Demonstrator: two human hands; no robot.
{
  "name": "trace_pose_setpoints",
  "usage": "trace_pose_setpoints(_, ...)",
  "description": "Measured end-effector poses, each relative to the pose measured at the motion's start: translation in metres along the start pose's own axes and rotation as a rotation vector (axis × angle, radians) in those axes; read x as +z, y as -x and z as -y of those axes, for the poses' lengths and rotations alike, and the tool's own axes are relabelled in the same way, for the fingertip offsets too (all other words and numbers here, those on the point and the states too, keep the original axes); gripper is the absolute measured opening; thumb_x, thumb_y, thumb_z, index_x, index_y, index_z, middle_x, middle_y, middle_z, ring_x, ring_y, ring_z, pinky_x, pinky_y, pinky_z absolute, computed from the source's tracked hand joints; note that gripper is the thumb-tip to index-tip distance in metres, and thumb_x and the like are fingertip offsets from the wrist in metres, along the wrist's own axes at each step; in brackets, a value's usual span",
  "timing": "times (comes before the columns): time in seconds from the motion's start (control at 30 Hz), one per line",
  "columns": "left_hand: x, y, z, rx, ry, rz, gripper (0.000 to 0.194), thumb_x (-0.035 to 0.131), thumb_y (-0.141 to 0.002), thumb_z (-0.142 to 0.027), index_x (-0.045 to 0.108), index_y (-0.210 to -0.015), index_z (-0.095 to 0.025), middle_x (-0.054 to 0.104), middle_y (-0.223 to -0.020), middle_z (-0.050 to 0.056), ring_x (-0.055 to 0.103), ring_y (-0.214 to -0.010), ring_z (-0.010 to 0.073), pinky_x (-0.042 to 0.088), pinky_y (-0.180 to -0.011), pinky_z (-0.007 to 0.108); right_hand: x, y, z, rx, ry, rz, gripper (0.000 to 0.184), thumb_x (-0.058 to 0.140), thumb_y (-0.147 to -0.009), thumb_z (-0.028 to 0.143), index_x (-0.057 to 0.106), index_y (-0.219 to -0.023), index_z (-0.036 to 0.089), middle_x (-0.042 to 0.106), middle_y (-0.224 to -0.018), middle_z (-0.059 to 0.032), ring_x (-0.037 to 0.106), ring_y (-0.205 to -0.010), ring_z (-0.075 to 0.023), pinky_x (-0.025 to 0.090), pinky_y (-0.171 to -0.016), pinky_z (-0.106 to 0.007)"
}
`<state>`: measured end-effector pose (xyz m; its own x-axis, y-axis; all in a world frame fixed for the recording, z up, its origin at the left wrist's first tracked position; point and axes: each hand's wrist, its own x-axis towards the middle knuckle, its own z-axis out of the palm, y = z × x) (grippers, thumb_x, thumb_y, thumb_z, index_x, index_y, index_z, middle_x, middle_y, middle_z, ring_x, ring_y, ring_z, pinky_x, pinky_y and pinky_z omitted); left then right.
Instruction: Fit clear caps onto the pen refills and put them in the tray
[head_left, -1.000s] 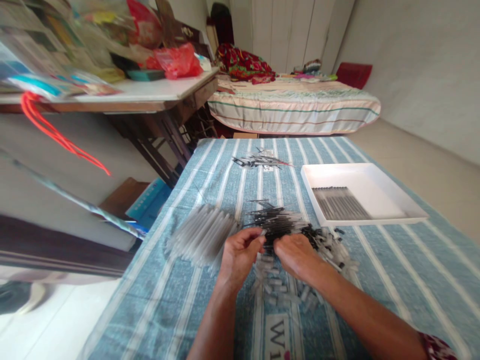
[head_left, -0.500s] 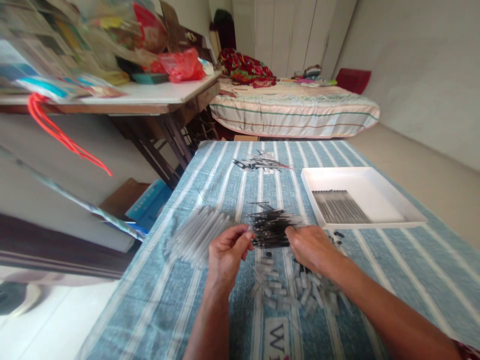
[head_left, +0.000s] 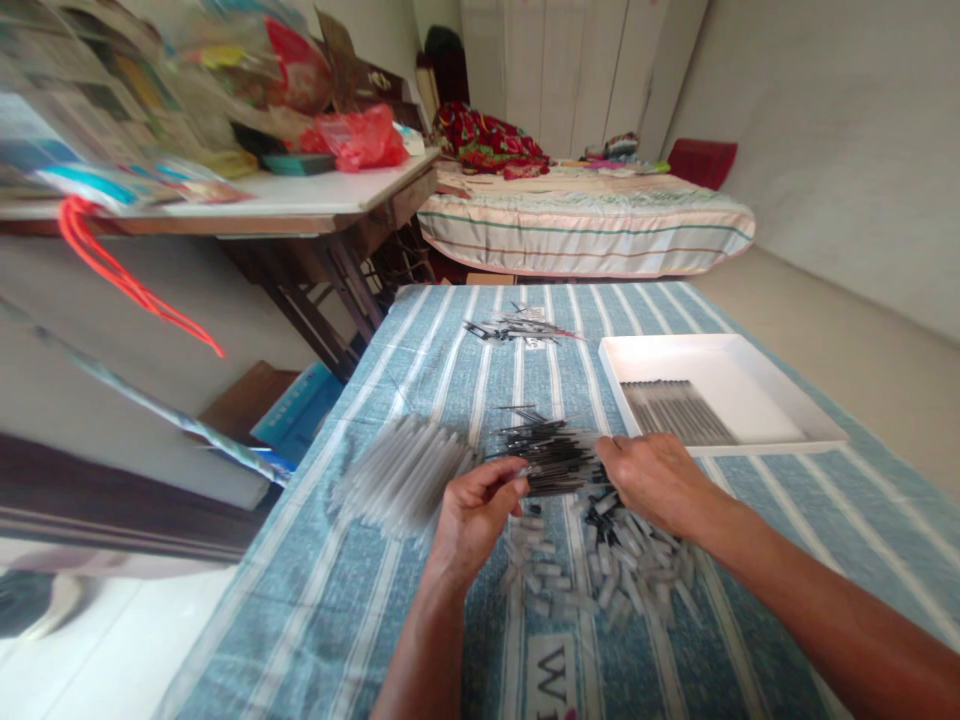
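Observation:
My left hand is closed in a pinch at the left end of a heap of thin black rods. Whatever sits between its thumb and forefinger is too small to make out. At the heap's right end my right hand is also closed, its fingertips pinched; what they hold is hidden. Left of my hands lies a pile of translucent, straw-like tubes. Below my right hand are scattered short translucent sleeves, with a few small black pieces among them.
A shallow white tray at the right holds a row of thin grey rods. Farther back lies a small loose bunch of dark thin pieces. A striped blue cloth covers the table. A cluttered side table stands at the left.
My right hand has moved right and slightly up, away from the black rods. My left hand has shifted right and a little down, still pinched.

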<state>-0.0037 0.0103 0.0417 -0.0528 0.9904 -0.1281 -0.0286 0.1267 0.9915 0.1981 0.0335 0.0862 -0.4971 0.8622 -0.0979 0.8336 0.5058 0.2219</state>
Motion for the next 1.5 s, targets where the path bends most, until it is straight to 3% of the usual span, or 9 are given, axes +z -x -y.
trace_pose_setpoints(0.37, 0.0, 0.001, 0.003, -0.018, -0.037, 0.059, 0.02, 0.067, -0.065, -0.022, 0.071, -0.083, -0.016, 0.06, -0.052, -0.002, 0.045, -0.041, 0.0076, 0.036, -0.04, 0.019, -0.005, -0.001, -0.008, -0.063, 0.088, -0.036, 0.016, 0.043, -0.079, 0.004, 0.055, -0.085, 0.012, 0.065, -0.072, -0.011, 0.064, -0.063, -0.0243, 0.036, -0.05, -0.028)
trace_pose_setpoints(0.57, 0.004, 0.001, 0.005, -0.029, -0.083, 0.148, 0.018, 0.067, -0.063, -0.019, 0.072, -0.079, -0.015, 0.064, -0.063, 0.0, 0.05, -0.047, 0.0091, 0.042, -0.046, 0.021, -0.009, -0.002, -0.01, -0.142, 0.176, -0.06, 0.016, 0.043, -0.078, 0.002, 0.055, -0.081, 0.013, 0.063, -0.07, -0.011, 0.062, -0.058, -0.0238, 0.036, -0.049, -0.029)
trace_pose_setpoints(0.87, 0.005, -0.002, 0.018, -0.049, -0.182, 0.236, 0.024, 0.061, -0.068, -0.021, 0.069, -0.089, -0.012, 0.062, -0.066, 0.001, 0.051, -0.055, 0.0114, 0.045, -0.05, 0.023, -0.01, -0.004, -0.005, -0.221, 0.211, -0.132, 0.014, 0.045, -0.077, 0.002, 0.054, -0.078, 0.013, 0.062, -0.067, -0.0105, 0.06, -0.055, -0.023, 0.036, -0.047, -0.029)
trace_pose_setpoints(1.17, 0.002, 0.002, 0.009, -0.11, -0.115, 0.296, 0.022, 0.059, -0.071, -0.024, 0.066, -0.088, -0.012, 0.059, -0.06, -0.001, 0.047, -0.047, 0.0084, 0.039, -0.046, 0.021, -0.009, -0.005, -0.004, -0.254, 0.207, -0.165, 0.013, 0.046, -0.077, 0.003, 0.054, -0.076, 0.014, 0.062, -0.066, -0.0095, 0.059, -0.054, -0.0217, 0.037, -0.049, -0.029)
trace_pose_setpoints(1.37, 0.008, 0.002, 0.008, -0.066, -0.098, 0.286, 0.017, 0.06, -0.07, -0.021, 0.067, -0.082, -0.013, 0.059, -0.059, -0.002, 0.048, -0.047, 0.0082, 0.039, -0.045, 0.02, -0.01, -0.003, 0.007, -0.285, 0.104, -0.212, 0.014, 0.047, -0.077, 0.003, 0.054, -0.075, 0.014, 0.061, -0.065, -0.0082, 0.057, -0.055, -0.0201, 0.037, -0.052, -0.029)
trace_pose_setpoints(1.5, 0.007, 0.004, 0.007, -0.043, -0.043, 0.219, 0.016, 0.062, -0.07, -0.021, 0.068, -0.083, -0.014, 0.06, -0.06, -0.002, 0.047, -0.046, 0.0076, 0.036, -0.042, 0.019, -0.011, 0.001, 0.011, -0.275, -0.283, -0.392, 0.016, 0.045, -0.082, 0.007, 0.057, -0.076, 0.015, 0.061, -0.068, -0.0056, 0.058, -0.062, -0.017, 0.04, -0.058, -0.027)
